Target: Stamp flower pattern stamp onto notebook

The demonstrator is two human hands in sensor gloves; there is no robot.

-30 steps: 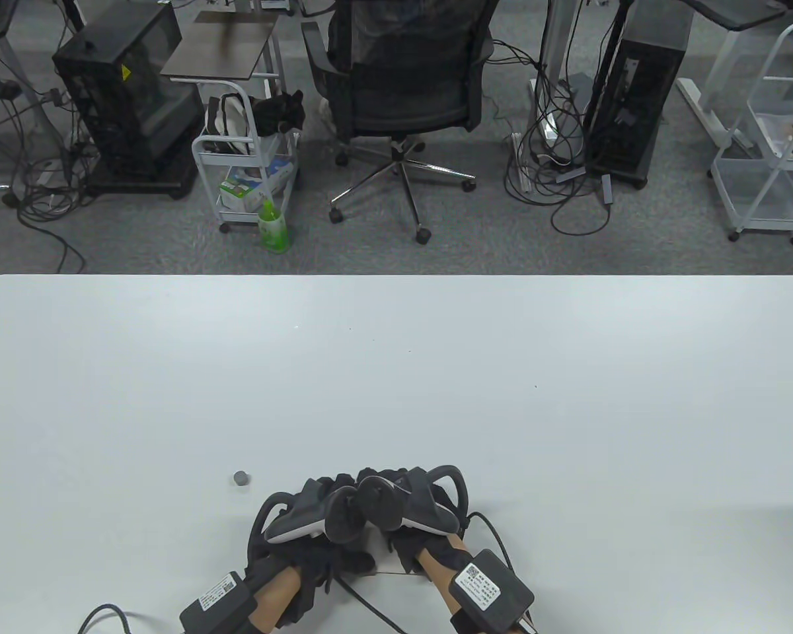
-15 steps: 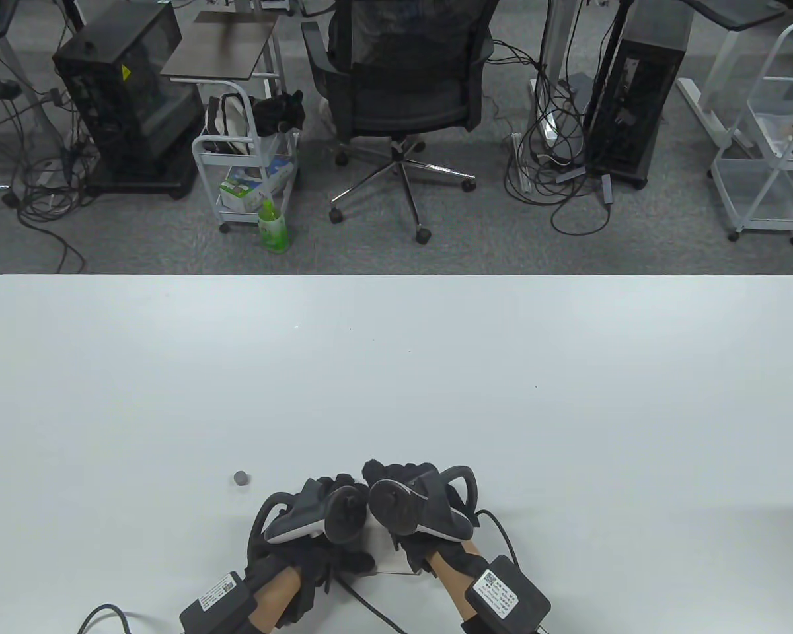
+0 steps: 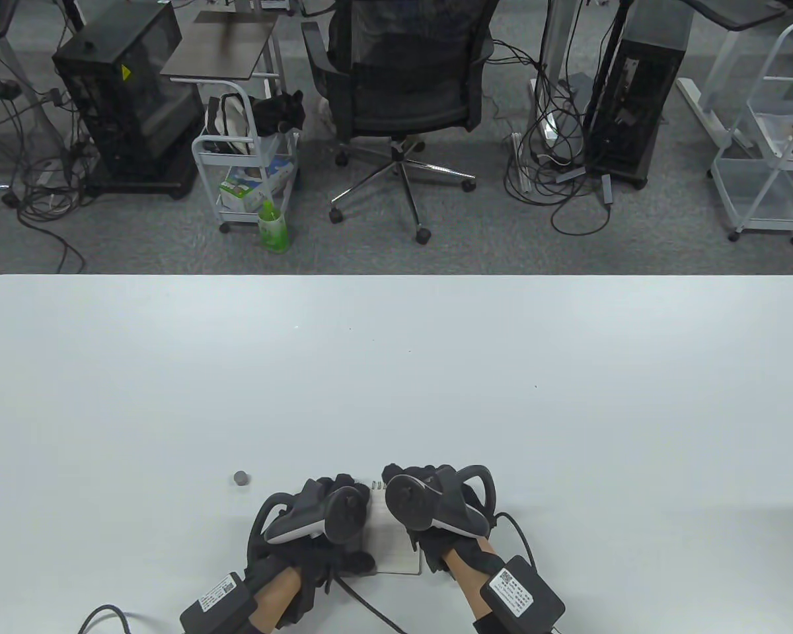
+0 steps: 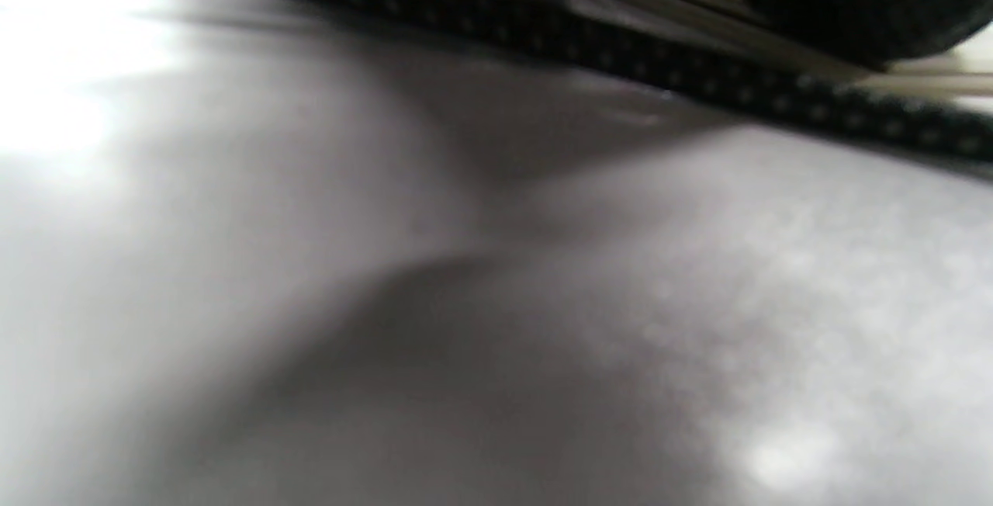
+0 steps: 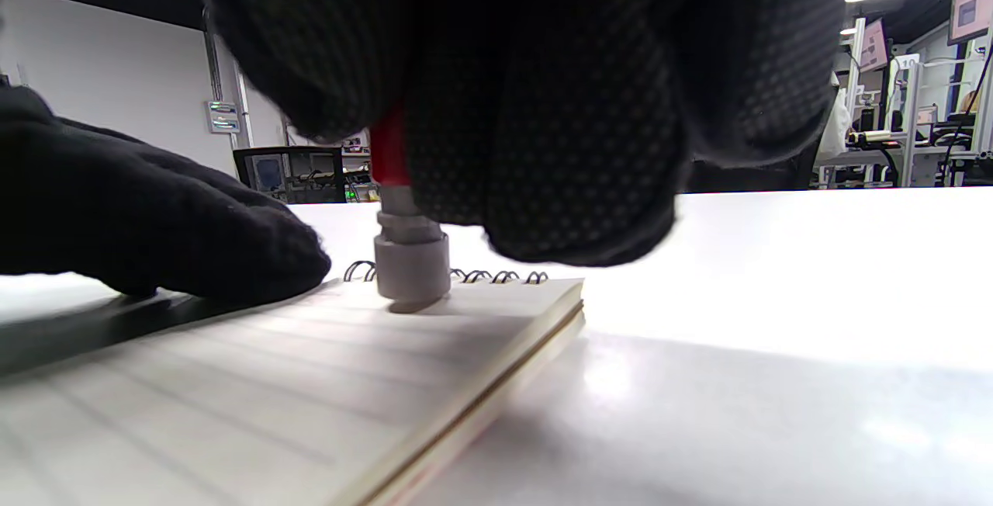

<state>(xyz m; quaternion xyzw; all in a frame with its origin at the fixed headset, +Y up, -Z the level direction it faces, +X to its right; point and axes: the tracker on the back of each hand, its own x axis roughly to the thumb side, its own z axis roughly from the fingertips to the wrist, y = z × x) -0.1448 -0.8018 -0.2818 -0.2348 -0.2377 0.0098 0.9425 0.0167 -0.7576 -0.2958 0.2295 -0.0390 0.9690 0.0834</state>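
A small spiral notebook [image 3: 394, 545] lies open near the table's front edge, with lined pages [image 5: 256, 382]. My right hand [image 3: 436, 508] grips a stamp [image 5: 411, 258] with a red shaft and a grey round head. The head stands upright on the page near the spiral binding. My left hand [image 3: 317, 522] rests on the notebook's left side, and its gloved fingers [image 5: 155, 219] lie flat there. The left wrist view is blurred and shows only the table surface and a braided cable [image 4: 698, 79].
A small grey round cap [image 3: 241, 477] lies on the white table [image 3: 396, 383] left of my hands. Beyond the far edge are an office chair [image 3: 403, 86], a wire cart [image 3: 248, 172] and computer towers.
My right hand has moved to the right, uncovering more of the notebook page. My left hand has stayed in place.
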